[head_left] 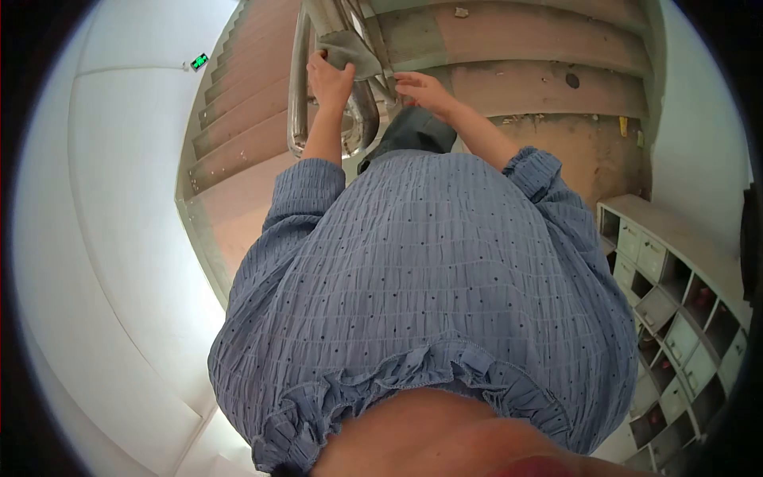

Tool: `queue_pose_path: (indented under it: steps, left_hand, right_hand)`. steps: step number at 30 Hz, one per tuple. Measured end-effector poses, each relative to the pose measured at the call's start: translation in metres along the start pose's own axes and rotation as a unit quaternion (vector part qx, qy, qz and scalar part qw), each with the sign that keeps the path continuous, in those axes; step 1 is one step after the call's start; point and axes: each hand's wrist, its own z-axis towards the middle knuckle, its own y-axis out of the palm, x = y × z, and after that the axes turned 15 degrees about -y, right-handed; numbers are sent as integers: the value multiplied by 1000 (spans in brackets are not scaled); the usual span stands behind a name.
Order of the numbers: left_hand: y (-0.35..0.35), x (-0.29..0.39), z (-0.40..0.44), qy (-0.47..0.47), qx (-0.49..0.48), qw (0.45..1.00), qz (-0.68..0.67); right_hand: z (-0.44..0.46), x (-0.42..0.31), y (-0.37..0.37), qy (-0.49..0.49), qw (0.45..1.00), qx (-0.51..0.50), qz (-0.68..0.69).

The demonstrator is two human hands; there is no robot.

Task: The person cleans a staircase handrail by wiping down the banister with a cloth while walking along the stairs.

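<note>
A grey cloth (350, 54) lies against the shiny metal stair railing (299, 95) at the top of the head view. My left hand (330, 82) grips the near edge of this cloth, thumb and fingers closed on it. To its right, my right hand (427, 92) is held beside the railing's posts with its fingers stretched out and apart. Nothing shows in that hand, and I cannot tell whether its fingertips touch the metal. Dark trousers (417, 131) show below my hands, under a blue dotted blouse.
Reddish stairs (254, 131) run along the left of the railing, and wider steps (540, 87) rise ahead on the right with bits of litter. A cabinet of small lockers (668, 262), some doors open, stands at right. A green sign (199, 61) hangs on the white left wall.
</note>
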Motion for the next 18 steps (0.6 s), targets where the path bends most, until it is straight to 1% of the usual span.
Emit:
queue_pose_path:
  steps: [4,6,7,10,12,13,16,17,18]
  left_hand:
    - [15,30,5,41,-4,999,-13]
    - [21,53,-1,40,-30,998,-25]
    - [23,66,-7,46,-31,998,-27]
    - [25,107,-39,60,-74,994,-57]
    - [20,133,-65,76,-85,991,-66]
    - [14,148,-77,86,-95,989,-75]
    - [-9,190,-103,109,-99,986,-74]
    - [-17,200,-107,116,-98,986,-74]
    - [-26,207,-108,93,-111,982,-118]
  right_hand:
    - [2,-20,-11,-5,1000,9,-14]
    - [-2,-30,-22,-2,998,63,-1]
    - [-6,-35,-29,-7,998,67,0]
    - [-20,-42,-54,8,994,104,39]
    - [-29,-41,-69,28,985,126,114]
    - [-37,-55,-74,21,985,127,116]
    - [-70,-93,-78,66,968,149,189]
    - [-77,-103,-77,59,968,150,191]
    - [-82,-111,-77,49,961,146,229]
